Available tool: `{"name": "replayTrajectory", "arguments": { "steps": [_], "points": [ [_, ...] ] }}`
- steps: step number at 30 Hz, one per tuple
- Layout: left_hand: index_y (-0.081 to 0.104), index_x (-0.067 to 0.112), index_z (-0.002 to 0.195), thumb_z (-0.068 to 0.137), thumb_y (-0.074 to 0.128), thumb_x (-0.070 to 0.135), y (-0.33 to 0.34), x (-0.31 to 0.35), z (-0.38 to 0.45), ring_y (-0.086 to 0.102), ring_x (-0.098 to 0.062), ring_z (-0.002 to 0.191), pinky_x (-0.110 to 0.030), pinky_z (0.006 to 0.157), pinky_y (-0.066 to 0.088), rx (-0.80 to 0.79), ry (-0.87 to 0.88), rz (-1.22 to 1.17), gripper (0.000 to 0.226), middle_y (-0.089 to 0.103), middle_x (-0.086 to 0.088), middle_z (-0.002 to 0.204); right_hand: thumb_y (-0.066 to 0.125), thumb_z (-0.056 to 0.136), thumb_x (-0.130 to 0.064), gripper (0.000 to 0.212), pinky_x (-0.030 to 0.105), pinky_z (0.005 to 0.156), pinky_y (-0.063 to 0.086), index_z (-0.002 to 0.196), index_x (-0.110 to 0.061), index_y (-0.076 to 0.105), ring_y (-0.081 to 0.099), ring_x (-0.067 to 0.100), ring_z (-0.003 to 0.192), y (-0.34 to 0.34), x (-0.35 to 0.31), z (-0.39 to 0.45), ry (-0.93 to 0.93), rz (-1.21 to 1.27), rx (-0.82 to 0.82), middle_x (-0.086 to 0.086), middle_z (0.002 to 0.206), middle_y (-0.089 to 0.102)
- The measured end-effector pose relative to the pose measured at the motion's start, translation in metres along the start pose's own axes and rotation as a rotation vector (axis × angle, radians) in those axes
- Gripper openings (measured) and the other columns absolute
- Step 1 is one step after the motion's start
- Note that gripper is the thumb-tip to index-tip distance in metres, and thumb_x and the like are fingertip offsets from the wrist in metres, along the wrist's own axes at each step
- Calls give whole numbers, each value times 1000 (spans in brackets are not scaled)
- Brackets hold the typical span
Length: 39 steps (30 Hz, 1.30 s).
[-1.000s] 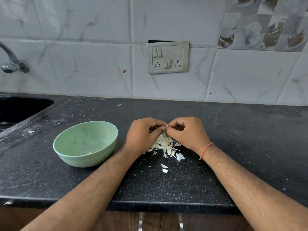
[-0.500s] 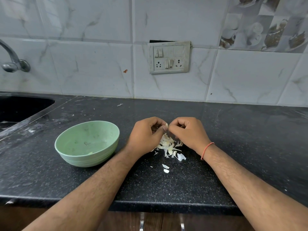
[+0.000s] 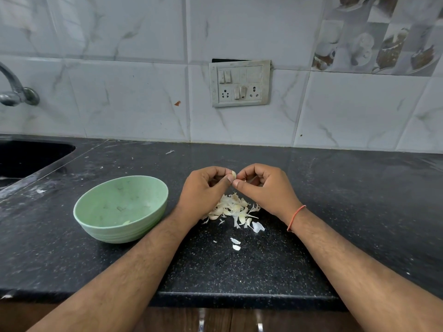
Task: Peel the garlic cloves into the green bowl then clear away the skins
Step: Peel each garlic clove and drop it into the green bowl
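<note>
My left hand (image 3: 203, 188) and my right hand (image 3: 263, 185) meet above the black counter, fingertips together. Between them is a small pale garlic clove (image 3: 233, 174), pinched by my left thumb and forefinger, while my right fingertips pinch at its lower end. Under the hands lies a pile of garlic cloves and papery skins (image 3: 233, 208). A few loose skin flakes (image 3: 235, 243) lie nearer to me. The green bowl (image 3: 121, 208) stands upright to the left of my left hand, with a small pale piece near its front inner wall.
A black sink (image 3: 26, 156) is set into the counter at the far left, with a metal tap (image 3: 16, 92) above it. A switch and socket plate (image 3: 239, 83) is on the tiled wall. The counter's front edge (image 3: 239, 300) runs under my forearms.
Both hands have risen slightly off the pile and the clove between the fingertips shows more. The bowl and pile have not moved.
</note>
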<state>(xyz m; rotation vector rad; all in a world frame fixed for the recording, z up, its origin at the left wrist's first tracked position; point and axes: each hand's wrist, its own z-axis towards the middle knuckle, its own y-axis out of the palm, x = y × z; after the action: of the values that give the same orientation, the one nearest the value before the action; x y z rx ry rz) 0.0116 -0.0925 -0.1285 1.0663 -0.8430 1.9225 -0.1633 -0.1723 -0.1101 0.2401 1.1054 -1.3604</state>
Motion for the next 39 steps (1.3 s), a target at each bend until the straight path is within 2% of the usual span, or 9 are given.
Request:
{"name": "replayTrajectory", "arguments": {
  "steps": [4,7,10,15,22,28,31,34,39],
  "points": [
    [83,22,103,98,76,22,0,1,-1,58,4,62,-16,62,46,-2,7,10,8,74,14,74,89,85,-37,11,27,66,58,89,-30,82,68,7,65,0,0,0,-5,4,-6,-8,80,78],
    [83,23,102,98,76,22,-1,1,-2,57,5,60,-14,60,46,5,0,-2,8,73,14,72,88,87,-34,10,20,64,54,87,-27,82,67,4,64,0,-1,0,-12,8,-16,-9,78,78],
    [83,25,101,98,77,23,-2,3,-2,62,2,66,-17,64,50,4,-9,4,8,77,11,78,88,87,-32,8,23,64,55,86,-27,82,66,6,65,0,0,1,-24,1,-18,-9,77,77],
    [82,16,103,99,74,18,0,2,-3,53,7,53,-10,55,40,-8,-13,42,9,67,21,63,87,87,-28,8,24,62,54,82,-28,81,66,7,64,0,2,1,-28,-34,-18,-9,73,76],
    [82,24,99,99,75,23,0,3,-2,59,-2,61,-19,57,49,-21,-13,107,7,80,-1,84,84,85,-17,12,16,59,48,77,-24,80,62,0,57,-1,-1,-1,-35,-70,-22,-10,66,73],
    [82,22,101,99,75,22,2,4,-3,54,5,53,-13,53,44,-16,-20,137,7,76,4,78,82,85,-17,14,15,61,48,75,-27,80,61,0,58,-3,-2,-1,-45,-71,9,-11,68,74],
    [82,20,101,99,75,22,2,2,-2,51,6,48,-11,50,41,-22,-24,143,7,70,15,68,83,85,-21,12,20,62,51,76,-27,80,63,4,60,-4,-1,0,-52,-61,19,-10,70,74],
    [81,19,101,100,74,21,2,2,-2,51,7,47,-8,51,39,-38,-18,166,8,64,23,59,83,86,-20,12,29,62,56,76,-27,79,70,18,65,-5,1,2,-35,-26,34,-8,70,74],
    [79,21,99,101,73,24,2,2,-3,52,7,45,-8,50,39,-50,-30,174,7,63,24,57,80,89,-14,8,26,54,53,82,-16,79,74,29,70,-10,-3,3,38,112,75,5,75,76]
  ]
}}
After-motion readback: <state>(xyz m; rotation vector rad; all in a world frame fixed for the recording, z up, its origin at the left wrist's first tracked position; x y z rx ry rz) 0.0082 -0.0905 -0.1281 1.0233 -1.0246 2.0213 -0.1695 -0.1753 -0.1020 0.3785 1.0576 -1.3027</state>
